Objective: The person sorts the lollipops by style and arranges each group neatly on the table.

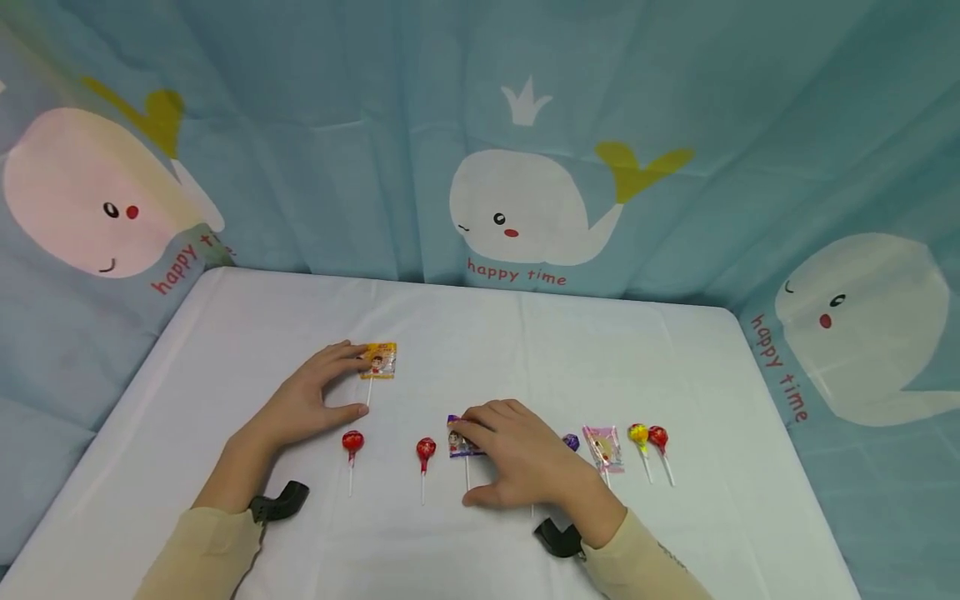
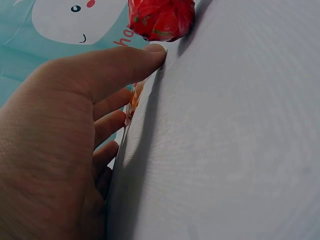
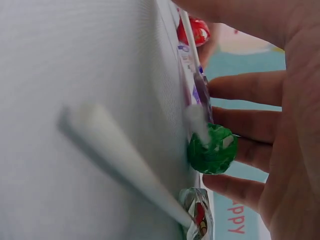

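My left hand (image 1: 311, 402) rests low at a flat lollipop in a yellow wrapper (image 1: 386, 361), fingertips over the wrapper's left side and thumb beside the white stick. The left wrist view shows the thumb apart from the fingers. My right hand (image 1: 521, 458) reaches over a flat lollipop in a purple wrapper (image 1: 457, 443), fingertips on the wrapper, thumb near the lower end of its stick. Under that palm, in the right wrist view, lies a round green lollipop (image 3: 214, 150), hidden from the head view. Both hands' fingers are spread and relaxed.
Between the hands lie two round red lollipops (image 1: 426, 448). Right of my right hand are a purple lollipop (image 1: 572, 442), a pink-wrapped one (image 1: 604, 450), a yellow one (image 1: 638, 432) and another red one (image 1: 657, 436). A white cloth covers the table (image 1: 637, 358); a whale-print curtain (image 1: 360, 183) hangs behind.
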### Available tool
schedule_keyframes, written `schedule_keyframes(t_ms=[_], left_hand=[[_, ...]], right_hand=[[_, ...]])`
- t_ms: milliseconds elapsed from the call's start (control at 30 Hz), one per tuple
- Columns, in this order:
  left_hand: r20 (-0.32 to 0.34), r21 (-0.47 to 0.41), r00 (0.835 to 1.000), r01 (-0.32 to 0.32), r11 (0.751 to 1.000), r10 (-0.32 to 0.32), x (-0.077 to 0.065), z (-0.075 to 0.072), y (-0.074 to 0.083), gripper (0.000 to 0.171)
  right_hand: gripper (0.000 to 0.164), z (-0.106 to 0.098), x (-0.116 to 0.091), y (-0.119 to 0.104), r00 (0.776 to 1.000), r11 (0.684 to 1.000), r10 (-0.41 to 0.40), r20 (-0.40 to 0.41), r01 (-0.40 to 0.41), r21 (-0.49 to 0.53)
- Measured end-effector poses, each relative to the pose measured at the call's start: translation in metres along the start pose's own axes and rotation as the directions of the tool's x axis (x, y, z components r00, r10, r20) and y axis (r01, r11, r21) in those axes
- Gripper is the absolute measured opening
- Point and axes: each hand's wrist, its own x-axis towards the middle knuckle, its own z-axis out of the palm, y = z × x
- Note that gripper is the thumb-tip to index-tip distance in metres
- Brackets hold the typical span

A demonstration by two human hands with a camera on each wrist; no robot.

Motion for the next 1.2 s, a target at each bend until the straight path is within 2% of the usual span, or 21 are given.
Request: schedule_keyframes(t_ms=[267,567,800,1200], left_hand=[[-0.005,0.013,1.0,-0.004,1.0,0.004,0.002,-0.001,-0.002,0.066],[-0.006,0.008,1.0,0.006,1.0,-0.006,-0.002,-0.003,-0.003,0.065],[-0.011,0.002,1.0,-0.008,1.0,0.008,-0.003,-0.001,-0.004,0.065],[-0.01,0.007,1.0,-0.01,1.0,0.011,-0.002,0.002,0.0,0.064]], right_hand=[[0.089,-0.009,0.007,-0.002,1.0,0.998,-0.018,-0.006,0.017,-0.057],[0.087,-0.017,0.026,0.0,0.999,0.996,0.01,-0.048,-0.014,-0.087],[0.083,-0.025,0.045,0.006,0.996,0.997,0.072,-0.059,-0.071,0.009],[0.085,-0.032,0.067,0.016,0.988,0.989,0.136,-0.076,-0.13,0.073]])
